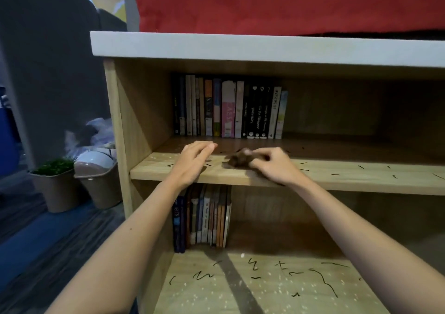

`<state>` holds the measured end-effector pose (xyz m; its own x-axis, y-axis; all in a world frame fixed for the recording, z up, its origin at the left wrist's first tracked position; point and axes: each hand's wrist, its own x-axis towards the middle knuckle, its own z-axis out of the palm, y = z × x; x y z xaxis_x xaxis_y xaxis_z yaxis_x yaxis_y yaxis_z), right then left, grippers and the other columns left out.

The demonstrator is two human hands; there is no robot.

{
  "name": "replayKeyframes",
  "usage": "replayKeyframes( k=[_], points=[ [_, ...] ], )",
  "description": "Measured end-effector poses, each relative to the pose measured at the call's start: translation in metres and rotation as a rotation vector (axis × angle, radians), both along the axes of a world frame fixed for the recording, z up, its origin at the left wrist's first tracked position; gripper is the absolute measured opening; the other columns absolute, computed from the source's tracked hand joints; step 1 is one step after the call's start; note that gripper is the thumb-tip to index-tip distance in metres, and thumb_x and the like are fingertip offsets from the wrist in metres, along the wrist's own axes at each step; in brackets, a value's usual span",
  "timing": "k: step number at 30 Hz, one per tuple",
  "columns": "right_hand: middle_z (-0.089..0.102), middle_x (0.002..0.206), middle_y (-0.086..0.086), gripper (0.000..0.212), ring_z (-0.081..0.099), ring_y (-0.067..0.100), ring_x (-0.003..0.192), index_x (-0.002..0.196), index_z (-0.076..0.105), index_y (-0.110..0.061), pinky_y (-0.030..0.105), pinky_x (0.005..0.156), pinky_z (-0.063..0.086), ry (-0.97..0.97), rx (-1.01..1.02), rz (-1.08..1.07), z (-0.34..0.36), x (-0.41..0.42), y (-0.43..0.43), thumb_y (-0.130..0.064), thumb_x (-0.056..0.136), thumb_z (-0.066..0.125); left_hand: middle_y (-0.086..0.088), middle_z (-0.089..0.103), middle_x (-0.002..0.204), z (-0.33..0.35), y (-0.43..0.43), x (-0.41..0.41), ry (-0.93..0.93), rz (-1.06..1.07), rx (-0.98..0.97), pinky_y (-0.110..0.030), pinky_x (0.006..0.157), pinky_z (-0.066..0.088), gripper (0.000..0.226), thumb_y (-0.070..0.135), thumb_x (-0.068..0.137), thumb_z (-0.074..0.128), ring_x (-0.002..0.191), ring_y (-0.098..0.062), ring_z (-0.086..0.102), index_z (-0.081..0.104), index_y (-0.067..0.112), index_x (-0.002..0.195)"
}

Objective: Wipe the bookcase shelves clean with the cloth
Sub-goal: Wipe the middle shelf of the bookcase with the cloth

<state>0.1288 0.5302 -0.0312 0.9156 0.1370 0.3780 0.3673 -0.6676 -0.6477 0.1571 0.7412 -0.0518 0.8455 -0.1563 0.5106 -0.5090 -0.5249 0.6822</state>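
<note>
Brown and bunched, the cloth is gripped in the curled fingers of the right hand and pressed onto the front part of the upper shelf of the wooden bookcase. The left hand is laid flat just beside it, fingers extended and nothing held. Short dark strands and pale specks are scattered over this shelf — more are seen on the lower shelf. 2 rows of upright books are stood toward the back: 1 above, 1 below. 2 pots are set on the floor, left of the bookcase.
</note>
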Motion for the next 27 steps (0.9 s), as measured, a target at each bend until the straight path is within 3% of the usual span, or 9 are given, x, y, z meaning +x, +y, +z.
replayKeyframes(
  k=[2,5,9,12,15,18,22,24,27],
  points=[
    [0.057,0.109,-0.006,0.033,0.054,0.008,0.1,0.12,0.059,-0.022,0.017,0.081,0.044,0.089,0.012,0.131,0.002,0.001,0.005,-0.03,0.088,0.057,0.008,0.046,0.132,0.003,-0.006,-0.005,0.043,-0.017,-0.043,-0.031,0.105,0.026,0.041,0.043,0.098,0.033,0.129,-0.011,0.033,0.051,0.026,0.13],
    [0.052,0.129,0.0,0.032,0.048,0.01,0.116,0.121,0.058,-0.021,0.018,0.093,0.036,0.039,0.28,0.127,0.01,0.001,-0.009,-0.016,0.095,0.042,0.001,0.047,0.131,0.008,-0.029,-0.019,0.067,-0.025,0.105,-0.04,0.107,0.031,0.045,0.054,0.093,0.037,0.125,-0.015,0.037,0.049,0.031,0.13],
    [0.053,0.13,0.007,0.031,0.044,0.02,0.123,0.118,0.059,-0.013,0.031,0.101,0.033,-0.107,-0.12,-0.176,-0.008,0.014,-0.032,-0.012,0.095,0.037,-0.012,0.041,0.142,0.017,-0.078,-0.021,0.137,0.114,0.617,-0.046,0.106,0.033,0.076,0.074,0.079,0.043,0.13,-0.034,0.036,0.036,0.03,0.141],
    [0.054,0.128,0.008,0.031,0.046,0.022,0.121,0.118,0.059,-0.014,0.036,0.101,0.038,-0.113,-0.154,-0.246,-0.017,0.02,-0.032,-0.016,0.096,0.037,-0.014,0.03,0.144,0.019,-0.099,-0.022,0.149,0.202,0.837,-0.05,0.102,0.033,0.08,0.064,0.077,0.056,0.131,-0.038,0.029,0.025,0.033,0.144],
    [0.057,0.125,0.007,0.03,0.049,0.022,0.117,0.113,0.061,-0.017,0.035,0.097,0.04,-0.133,-0.177,-0.231,-0.016,0.017,-0.031,-0.019,0.096,0.037,-0.006,0.045,0.129,0.018,-0.079,-0.036,0.005,0.013,0.749,-0.042,0.098,0.04,0.049,0.036,0.085,0.059,0.119,-0.027,0.042,0.044,0.036,0.132],
    [0.057,0.125,0.004,0.028,0.049,0.019,0.116,0.113,0.061,-0.018,0.034,0.096,0.04,-0.154,-0.146,-0.18,-0.017,0.011,-0.029,-0.021,0.096,0.039,0.0,0.06,0.107,0.026,-0.032,-0.054,0.082,-0.195,0.299,-0.038,0.092,0.046,0.031,0.009,0.089,0.055,0.101,-0.016,0.056,0.058,0.031,0.11],
    [0.055,0.128,0.001,0.03,0.048,0.016,0.118,0.119,0.058,-0.018,0.033,0.097,0.039,-0.189,-0.225,-0.06,-0.008,0.013,-0.007,-0.022,0.095,0.04,-0.006,0.056,0.116,0.045,0.016,-0.041,-0.182,0.18,0.095,-0.043,0.098,0.044,0.041,0.002,0.09,0.049,0.11,-0.021,0.052,0.054,0.023,0.125],
    [0.054,0.13,0.001,0.032,0.049,0.016,0.118,0.122,0.057,-0.017,0.033,0.097,0.04,-0.188,-0.281,-0.031,-0.006,0.02,0.01,-0.024,0.096,0.039,-0.01,0.048,0.122,0.051,0.03,-0.027,-0.196,0.423,0.162,-0.047,0.095,0.045,0.044,0.007,0.092,0.047,0.111,-0.028,0.048,0.048,0.027,0.131],
    [0.053,0.131,0.004,0.035,0.05,0.018,0.116,0.124,0.055,-0.015,0.033,0.094,0.041,-0.154,-0.344,0.031,-0.011,0.026,0.029,-0.028,0.096,0.038,-0.013,0.041,0.131,0.042,0.043,-0.008,-0.084,0.557,0.352,-0.053,0.096,0.043,0.049,0.01,0.093,0.046,0.115,-0.035,0.045,0.04,0.027,0.138]
  ],
)
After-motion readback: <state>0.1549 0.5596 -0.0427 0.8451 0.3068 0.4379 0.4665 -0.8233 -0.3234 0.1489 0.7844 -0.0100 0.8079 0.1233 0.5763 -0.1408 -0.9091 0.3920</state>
